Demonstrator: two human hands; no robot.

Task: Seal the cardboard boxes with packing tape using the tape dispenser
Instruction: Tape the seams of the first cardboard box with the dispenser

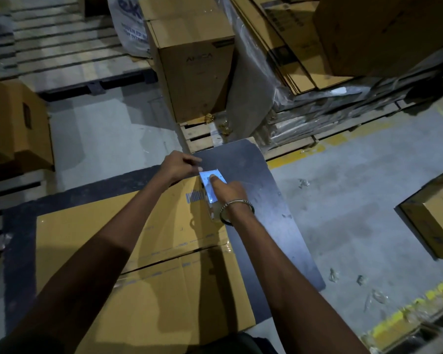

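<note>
Both hands meet at the far right corner of the flat brown cardboard box [143,251], the right hand [226,191] on the pale-blue tape dispenser [212,185]. The bare strip of dark grey board [274,226] to their right lies open. Beyond stand a wooden pallet [202,135] and an upright brown carton [195,70].

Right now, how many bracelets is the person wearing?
1. A thin metal bangle sits on the right wrist, just behind the right hand holding the tape dispenser. The left wrist looks bare, though its underside is hidden.
</note>
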